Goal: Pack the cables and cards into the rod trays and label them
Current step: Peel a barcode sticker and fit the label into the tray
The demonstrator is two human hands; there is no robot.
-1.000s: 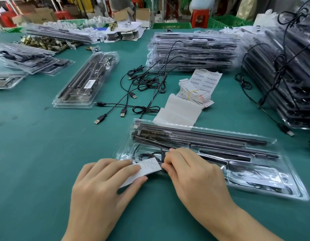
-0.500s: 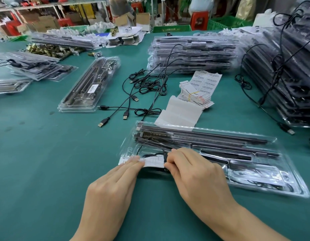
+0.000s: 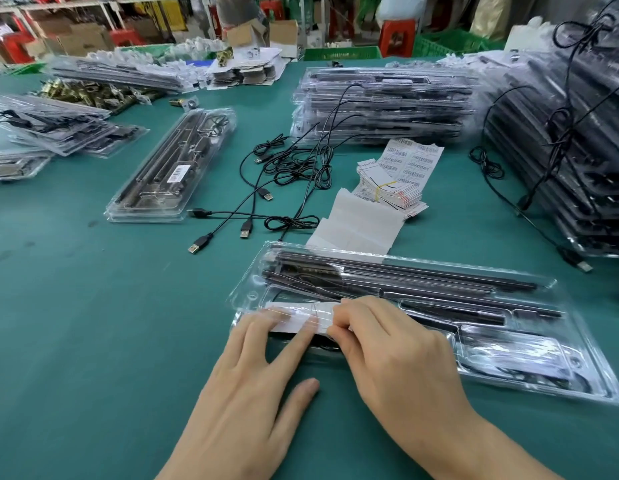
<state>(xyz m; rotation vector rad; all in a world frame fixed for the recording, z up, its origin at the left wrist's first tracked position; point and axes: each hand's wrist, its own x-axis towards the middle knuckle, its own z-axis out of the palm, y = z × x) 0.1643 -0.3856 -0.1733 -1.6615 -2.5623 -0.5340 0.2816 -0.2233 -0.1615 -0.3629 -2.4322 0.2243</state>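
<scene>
At lower centre, a card (image 3: 301, 317) was being seated in the rod tray (image 3: 592, 382), pressed under the straight, spread fingers of the left hand (image 3: 252, 386) and seemingly pinched by the curled right hand (image 3: 387, 344). Flattening it, then labelling, was judged to be called for next.

On my feed only "Grow Light" reads, atop the card stack (image 3: 372, 174); print on the barcode sheet (image 3: 415, 156) is too small.
</scene>
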